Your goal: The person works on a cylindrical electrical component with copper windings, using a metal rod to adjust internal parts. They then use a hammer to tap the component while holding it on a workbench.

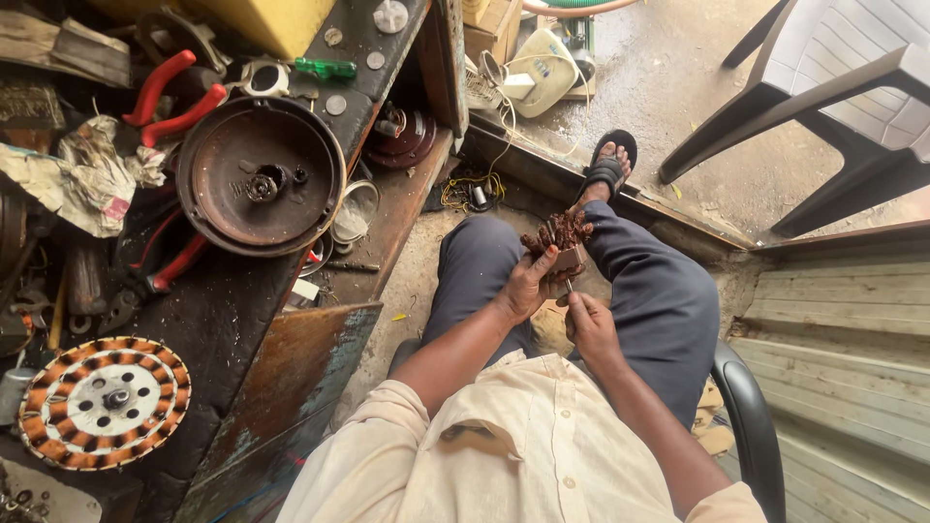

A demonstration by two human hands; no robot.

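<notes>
While the left hand (528,283) grips the small copper-wound coil (560,242) steady above the lap, the right hand (591,324) fingers pinch a thin tool (570,288) under it.

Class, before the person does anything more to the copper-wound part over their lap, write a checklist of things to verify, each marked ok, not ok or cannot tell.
1. Left hand grips the copper-wound part: ok.
2. Right hand holds a thin tool against the part's underside: ok.
3. Tool tip seated where intended: cannot tell, hidden by the fingers.
4. Part held clear of the thighs: ok, it sits between the knees.
5. Bench tidy within reach: not ok; red-handled pliers, round housing and wound stator disc crowd it.
</notes>
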